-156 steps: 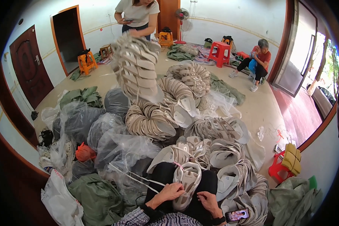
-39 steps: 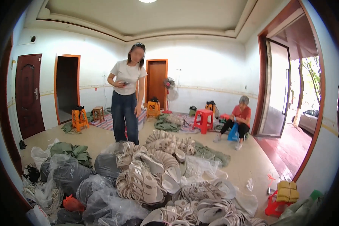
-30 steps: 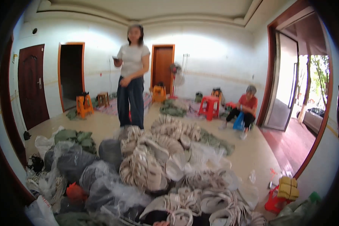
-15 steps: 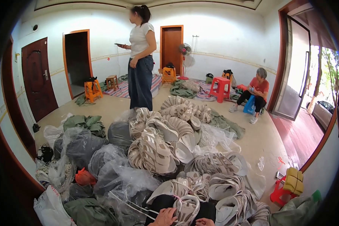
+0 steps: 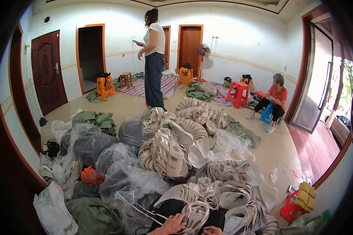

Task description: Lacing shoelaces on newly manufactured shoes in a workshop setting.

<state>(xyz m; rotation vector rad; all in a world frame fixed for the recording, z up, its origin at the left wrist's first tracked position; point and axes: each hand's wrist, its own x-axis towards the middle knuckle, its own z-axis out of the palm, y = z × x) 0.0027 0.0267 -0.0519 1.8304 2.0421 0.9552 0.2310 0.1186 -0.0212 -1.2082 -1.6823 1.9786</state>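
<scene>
In my lap, against dark clothing, lies a beige and white shoe upper [image 5: 195, 216] with a bit of pink lace at its top. My left hand [image 5: 173, 225] grips its left edge, fingers bent over the rim. Down at the lower border, my right hand [image 5: 212, 230] is curled beside the upper's right side; its fingertips are partly cut off, and what they pinch is too small to make out. A long white shoelace [image 5: 139, 207] runs from near my left hand up to the left across clear plastic.
Stacked shoe uppers [image 5: 164, 152] pile up ahead, with more rows [image 5: 233, 196] at my right. Plastic-wrapped bundles [image 5: 90, 145] lie left. A red stool [image 5: 292, 207] with yellow blocks stands right. One person [image 5: 155, 58] stands with a phone; another [image 5: 276, 98] sits near the open door.
The view has shifted slightly, moving the room rightward in the picture. The standing person has turned and stepped a little. My hands stay at the same shoe upper.
</scene>
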